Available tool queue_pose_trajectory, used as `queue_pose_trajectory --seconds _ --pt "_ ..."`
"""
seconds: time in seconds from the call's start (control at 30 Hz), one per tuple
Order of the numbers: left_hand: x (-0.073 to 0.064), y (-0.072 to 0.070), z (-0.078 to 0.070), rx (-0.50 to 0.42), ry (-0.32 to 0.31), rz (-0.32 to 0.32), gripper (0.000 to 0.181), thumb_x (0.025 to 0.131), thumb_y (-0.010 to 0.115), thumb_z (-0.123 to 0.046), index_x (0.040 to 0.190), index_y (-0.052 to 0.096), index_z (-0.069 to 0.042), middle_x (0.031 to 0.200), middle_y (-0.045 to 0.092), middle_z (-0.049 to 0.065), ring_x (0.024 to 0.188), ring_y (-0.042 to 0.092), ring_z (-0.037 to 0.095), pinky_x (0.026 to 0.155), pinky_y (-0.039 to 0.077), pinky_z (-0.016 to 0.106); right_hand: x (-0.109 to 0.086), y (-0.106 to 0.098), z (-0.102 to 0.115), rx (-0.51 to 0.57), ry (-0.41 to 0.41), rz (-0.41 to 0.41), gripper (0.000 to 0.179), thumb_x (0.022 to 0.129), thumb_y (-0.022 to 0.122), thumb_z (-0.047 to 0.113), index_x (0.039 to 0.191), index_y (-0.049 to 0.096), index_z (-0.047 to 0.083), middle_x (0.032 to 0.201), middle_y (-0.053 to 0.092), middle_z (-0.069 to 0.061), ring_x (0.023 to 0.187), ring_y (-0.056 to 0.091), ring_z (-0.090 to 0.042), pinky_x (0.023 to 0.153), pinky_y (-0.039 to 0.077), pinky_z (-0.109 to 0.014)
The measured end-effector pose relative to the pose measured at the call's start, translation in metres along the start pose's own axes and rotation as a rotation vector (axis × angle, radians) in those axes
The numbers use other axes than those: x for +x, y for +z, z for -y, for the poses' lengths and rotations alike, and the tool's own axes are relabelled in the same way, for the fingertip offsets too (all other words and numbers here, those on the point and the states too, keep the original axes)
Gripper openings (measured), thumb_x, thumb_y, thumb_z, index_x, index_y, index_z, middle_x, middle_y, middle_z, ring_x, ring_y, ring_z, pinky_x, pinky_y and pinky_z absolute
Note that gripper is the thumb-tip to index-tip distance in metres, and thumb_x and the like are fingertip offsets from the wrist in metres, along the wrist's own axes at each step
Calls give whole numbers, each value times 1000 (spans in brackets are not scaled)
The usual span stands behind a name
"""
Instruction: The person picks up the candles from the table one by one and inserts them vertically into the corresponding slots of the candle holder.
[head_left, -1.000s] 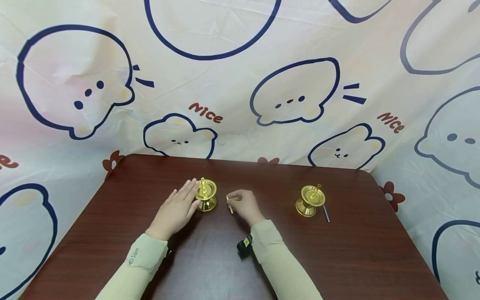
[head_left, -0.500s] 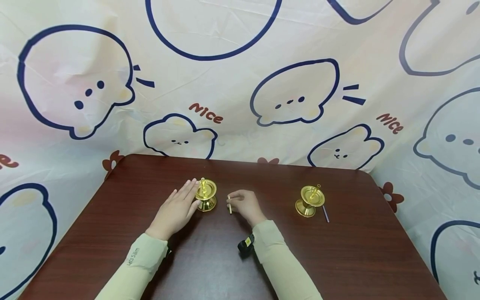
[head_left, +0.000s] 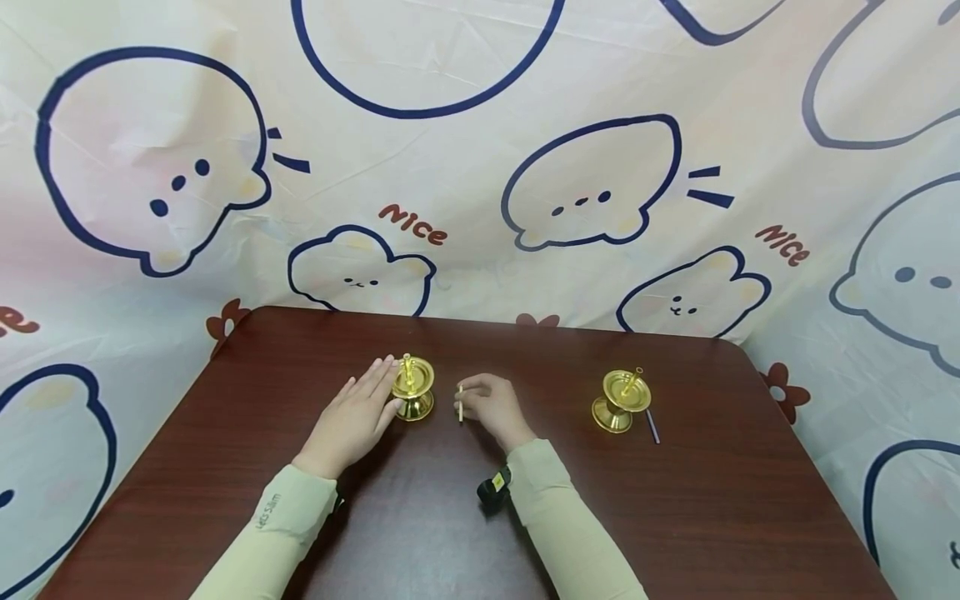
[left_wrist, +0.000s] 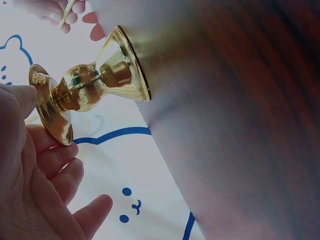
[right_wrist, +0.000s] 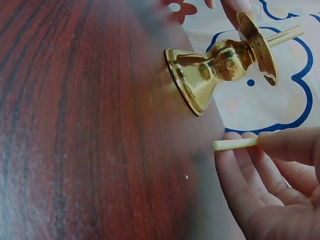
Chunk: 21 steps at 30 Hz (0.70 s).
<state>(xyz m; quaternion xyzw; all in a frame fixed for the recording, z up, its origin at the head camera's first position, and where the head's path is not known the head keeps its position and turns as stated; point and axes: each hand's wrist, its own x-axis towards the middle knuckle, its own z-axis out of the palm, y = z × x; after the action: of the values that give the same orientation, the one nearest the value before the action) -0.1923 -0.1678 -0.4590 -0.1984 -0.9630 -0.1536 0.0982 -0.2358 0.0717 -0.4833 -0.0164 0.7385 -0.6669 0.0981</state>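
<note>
A small brass candle holder (head_left: 414, 390), with a wide dish, a thin centre tube and a flared base, stands upright on the table. My left hand (head_left: 351, 419) holds it at the dish rim, with the thumb on the near side and the straighter fingers along the far left. In the left wrist view, thumb and forefinger meet the dish (left_wrist: 47, 105). Just right of the holder, my right hand (head_left: 493, 408) pinches a thin, pale yellow stick (head_left: 461, 405) between thumb and fingers. One end of the stick (right_wrist: 232, 144) sticks out from the fingertips, close over the table.
A second brass candle holder (head_left: 619, 398) stands farther right on the dark wooden table (head_left: 720, 500). Beside its base lies a thin greyish-purple stick (head_left: 653, 427). A printed cloth (head_left: 480, 167) hangs behind the table and at its sides.
The pale yellow stick has turned from slanting to nearly upright in my right hand, which has shifted slightly right. My left hand stays at the holder.
</note>
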Motion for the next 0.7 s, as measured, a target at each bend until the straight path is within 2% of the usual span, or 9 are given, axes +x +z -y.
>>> queue_pose_trajectory --seconds 0.27,0.7 --pt "1 -2 -1 2 2 0 59 106 53 -28 156 37 -1 160 38 16 149 32 33 117 29 58 -1 -1 5 -1 17 1 21 97 64 1 115 66 -9 105 72 -23 89 75 -24 81 61 -35" --pt "0 -2 -2 21 6 6 61 105 56 -28 156 36 0 160 37 17 149 32 34 116 29 60 -1 0 10 5 -28 -3 20 97 65 3 114 67 -8 109 72 -25 92 74 -26 83 61 -37"
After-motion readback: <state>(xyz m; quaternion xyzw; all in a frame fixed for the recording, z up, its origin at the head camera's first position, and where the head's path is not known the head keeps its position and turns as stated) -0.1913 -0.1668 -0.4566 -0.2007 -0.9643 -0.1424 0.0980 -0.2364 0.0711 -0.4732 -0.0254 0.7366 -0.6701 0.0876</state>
